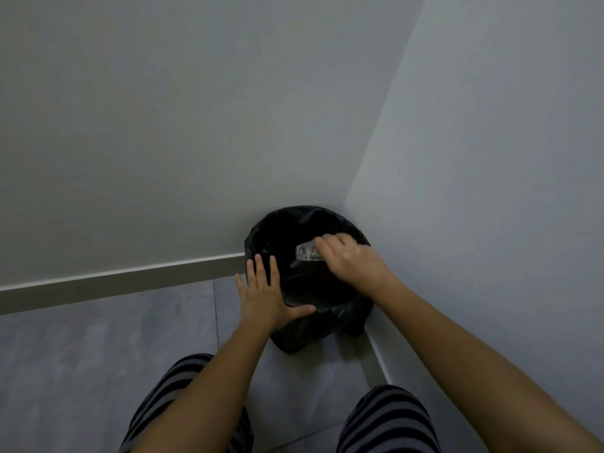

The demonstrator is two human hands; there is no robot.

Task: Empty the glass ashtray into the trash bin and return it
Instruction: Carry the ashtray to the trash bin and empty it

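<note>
Right now it's the emptying step: left hand [266, 297] flat and spread wide, fingers splayed, thumb resting on the near-left rim of the trash bin [327, 325], gripping nothing, likely steadying it. The bin, lined with a black bag, sits on the floor in the corner where two walls meet. Right hand [351, 261] is closed around the glass ashtray [305, 251], holding it tipped over the bin's open mouth; the ashtray sticks out just left of the fingers. Contents not visible, too dark. Next move probably calls for turning it back upright, lifting clear and carrying it back.
</note>
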